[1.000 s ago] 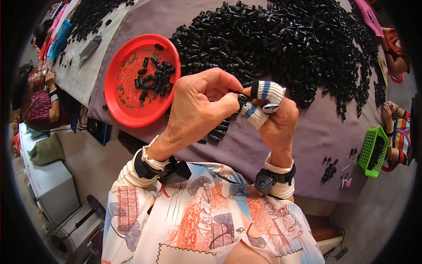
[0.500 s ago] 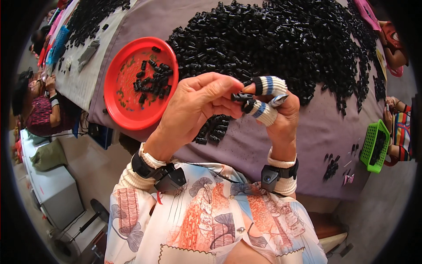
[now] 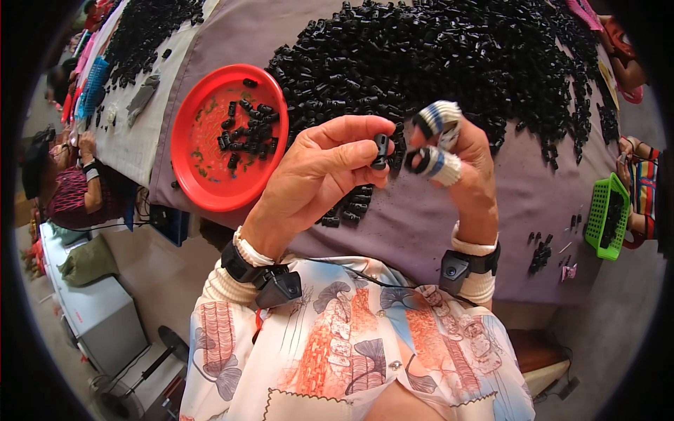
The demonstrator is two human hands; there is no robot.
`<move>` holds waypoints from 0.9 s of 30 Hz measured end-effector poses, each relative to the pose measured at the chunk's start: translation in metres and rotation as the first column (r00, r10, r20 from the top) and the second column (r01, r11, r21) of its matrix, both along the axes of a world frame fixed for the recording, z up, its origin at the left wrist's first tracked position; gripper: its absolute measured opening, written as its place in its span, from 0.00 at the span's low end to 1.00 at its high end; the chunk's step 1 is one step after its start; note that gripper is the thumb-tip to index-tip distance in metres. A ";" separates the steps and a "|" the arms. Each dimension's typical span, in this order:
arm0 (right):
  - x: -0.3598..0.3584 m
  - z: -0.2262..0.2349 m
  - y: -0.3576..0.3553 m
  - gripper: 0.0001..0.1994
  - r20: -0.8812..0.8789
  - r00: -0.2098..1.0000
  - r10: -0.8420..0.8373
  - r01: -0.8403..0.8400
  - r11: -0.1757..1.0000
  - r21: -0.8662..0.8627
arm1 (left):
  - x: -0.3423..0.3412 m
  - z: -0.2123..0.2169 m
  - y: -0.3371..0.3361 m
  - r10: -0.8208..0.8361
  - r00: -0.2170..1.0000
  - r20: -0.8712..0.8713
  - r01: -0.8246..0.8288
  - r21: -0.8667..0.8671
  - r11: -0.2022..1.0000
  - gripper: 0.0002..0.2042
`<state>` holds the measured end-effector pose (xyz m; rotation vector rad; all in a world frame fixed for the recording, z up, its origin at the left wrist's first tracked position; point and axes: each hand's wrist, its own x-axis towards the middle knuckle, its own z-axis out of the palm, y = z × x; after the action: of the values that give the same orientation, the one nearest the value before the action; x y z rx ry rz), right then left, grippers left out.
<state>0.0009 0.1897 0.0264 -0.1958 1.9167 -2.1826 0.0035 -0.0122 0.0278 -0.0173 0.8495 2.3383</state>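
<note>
Between the thumb and fingertips of my left hand (image 3: 312, 158) is a small black plastic cord lock (image 3: 380, 151), or a similar ribbed barrel-shaped part, held upright. My right hand (image 3: 472, 165) is just right of it, apart from the part. Striped knit sleeves (image 3: 442, 116) cover its thumb and index finger, which curl toward each other. A small greyish, shiny thing shows inside that grip, too blurred to name. Beyond both hands spreads a large heap of the same black parts (image 3: 421, 63). Several more parts (image 3: 351, 207) lie under my left hand.
A red plastic basin (image 3: 200, 189) left of my hands holds several black parts. Loose parts (image 3: 540, 252) lie at the right on the mauve cloth (image 3: 421, 238). A green basket (image 3: 597, 221) stands at the right edge. Other people sit at left (image 3: 77, 189) and right.
My right hand has drawn away to the right from the black part. My left hand keeps the part, now turned upright. The view has shifted slightly.
</note>
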 end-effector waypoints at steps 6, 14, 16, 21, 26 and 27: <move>0.000 -0.010 -0.012 0.18 -0.090 0.980 0.175 -0.161 0.976 0.148 | 0.002 0.005 0.005 0.066 0.998 0.012 -0.065 -0.010 0.998 0.13; -0.001 -0.007 -0.020 0.19 -0.115 0.971 0.210 -0.173 0.948 0.265 | 0.001 0.003 0.005 0.062 0.998 0.014 -0.062 -0.005 0.998 0.12; -0.002 -0.005 -0.020 0.20 -0.101 0.972 0.213 -0.176 0.940 0.291 | 0.000 0.002 0.003 0.057 0.998 0.016 -0.057 -0.025 0.998 0.12; -0.001 -0.007 -0.020 0.20 -0.105 0.971 0.217 -0.182 0.945 0.272 | 0.002 0.001 0.004 0.068 0.998 0.018 -0.067 -0.070 0.995 0.12; -0.002 -0.008 -0.021 0.19 -0.125 0.968 0.219 -0.172 0.936 0.308 | 0.002 0.002 0.004 0.066 0.998 0.025 -0.065 -0.036 0.997 0.11; -0.002 -0.009 -0.021 0.19 -0.124 0.968 0.217 -0.170 0.936 0.308 | 0.002 0.001 0.005 0.064 0.998 0.025 -0.063 -0.036 0.997 0.11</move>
<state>-0.0010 0.1691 0.0177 -0.4931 2.1751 -1.7756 0.0055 -0.0074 0.0293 -0.0907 0.8885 2.3767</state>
